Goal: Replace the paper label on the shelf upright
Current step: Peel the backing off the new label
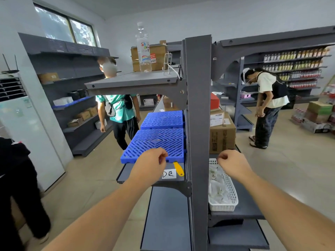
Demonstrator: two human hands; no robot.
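Observation:
The grey shelf upright stands straight ahead of me, and I see no label on its face. A white paper label with handwritten marks lies on the left shelf board, next to a yellow-handled scraper. My left hand hovers just left of the label, fingers curled with thumb and forefinger pinched; nothing shows in it. My right hand is on the other side of the upright, above a white basket, fingers loosely curled and holding nothing I can see.
Two blue plastic grid mats lie on the left shelf. A water bottle stands on the top shelf. Cardboard boxes sit to the right. One person stands behind the shelf, another bends at right, a third at far left.

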